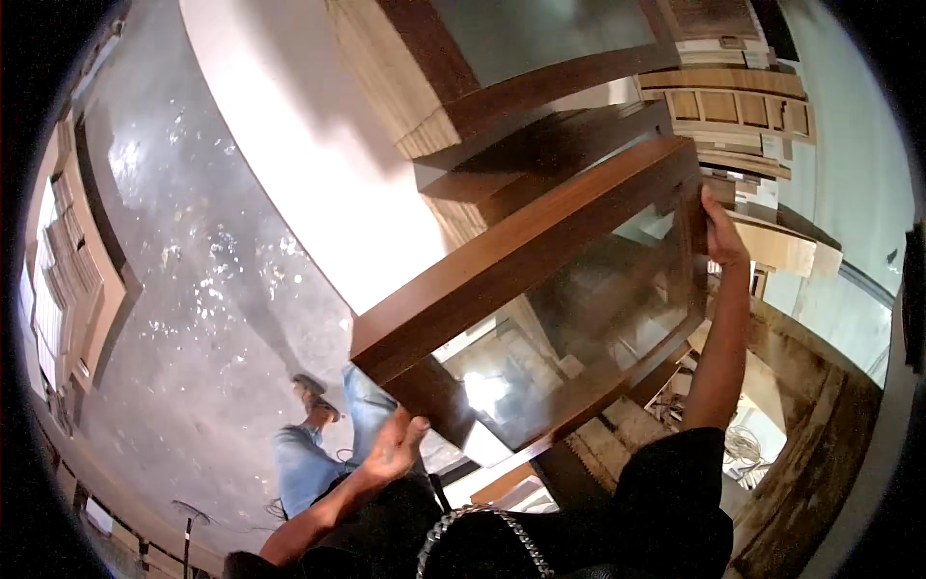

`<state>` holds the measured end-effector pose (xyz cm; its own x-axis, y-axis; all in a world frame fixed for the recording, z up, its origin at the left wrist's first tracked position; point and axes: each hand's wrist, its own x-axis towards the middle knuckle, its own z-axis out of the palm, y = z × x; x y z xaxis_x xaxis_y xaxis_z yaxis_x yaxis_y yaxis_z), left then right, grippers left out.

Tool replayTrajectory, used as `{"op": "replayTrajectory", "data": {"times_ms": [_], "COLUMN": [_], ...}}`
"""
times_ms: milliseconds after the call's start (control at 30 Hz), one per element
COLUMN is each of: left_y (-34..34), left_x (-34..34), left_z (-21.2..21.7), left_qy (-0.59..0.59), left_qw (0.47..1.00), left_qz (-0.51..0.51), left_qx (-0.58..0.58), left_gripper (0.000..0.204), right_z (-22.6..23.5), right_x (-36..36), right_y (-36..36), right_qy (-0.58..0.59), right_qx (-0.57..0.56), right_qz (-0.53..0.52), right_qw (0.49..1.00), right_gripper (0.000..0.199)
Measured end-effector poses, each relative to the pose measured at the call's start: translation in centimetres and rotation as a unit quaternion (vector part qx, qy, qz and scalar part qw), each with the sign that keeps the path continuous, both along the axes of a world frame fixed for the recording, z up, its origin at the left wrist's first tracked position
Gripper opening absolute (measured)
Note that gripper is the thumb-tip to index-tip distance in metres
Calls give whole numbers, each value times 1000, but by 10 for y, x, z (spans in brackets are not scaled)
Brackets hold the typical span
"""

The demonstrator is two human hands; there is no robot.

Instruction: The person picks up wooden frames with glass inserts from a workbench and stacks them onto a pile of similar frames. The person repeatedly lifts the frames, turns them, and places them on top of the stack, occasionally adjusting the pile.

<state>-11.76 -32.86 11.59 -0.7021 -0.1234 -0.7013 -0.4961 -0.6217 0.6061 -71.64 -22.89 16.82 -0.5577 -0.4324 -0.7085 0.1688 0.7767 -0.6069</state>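
Tilted in front of me is a dark brown wooden frame with a glass panel [521,256], its left end lower than its right. My right hand [721,232] grips its right end, thumb up along the edge and fingers partly hidden behind. At its lower left corner my left hand [391,449] is closed on the edge, thumb up, most fingers out of sight. Light reflects in the glass. Just beyond lies another dark wooden piece [550,154], partly covered by the one I hold. Above that, a similar glass-fronted piece [458,106] shows a pale wood side.
A white surface [289,125] with a curved-looking edge lies beneath the pieces. Wooden boards and frames [743,106] are stacked at the right, near a worn wooden bench [810,434]. The grey floor [193,318] has pale spots. More panels [82,270] stand at the far left.
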Motion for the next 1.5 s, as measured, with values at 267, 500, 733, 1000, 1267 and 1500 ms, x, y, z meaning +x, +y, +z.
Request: {"op": "replayTrajectory", "data": {"times_ms": [267, 500, 733, 1000, 1267, 1500], "left_y": [35, 27, 27, 16, 8, -101], "left_x": [-136, -183, -203, -255, -240, -239], "left_z": [-38, -20, -37, -20, -44, -50], "left_qy": [106, 108, -32, -108, -88, -12], "left_qw": [991, 990, 986, 933, 951, 896], "left_qz": [77, 64, 137, 298, 196, -168], "left_qx": [15, 65, 86, 170, 221, -411], "left_gripper": [60, 68, 87, 68, 84, 112], "right_z": [-21, -42, -91, -98, -94, -39], "right_x": [-156, -218, -209, -228, -251, 86], "right_y": [8, 24, 39, 47, 109, 92], "right_qy": [-18, -168, 38, 52, 186, 460], "right_qx": [-43, -99, 20, 131, 50, 150], "right_qz": [-49, -39, -9, 65, 117, -217], "right_qw": [998, 980, 999, 988, 974, 848], "right_gripper": [58, 52, 65, 92, 79, 64]}}
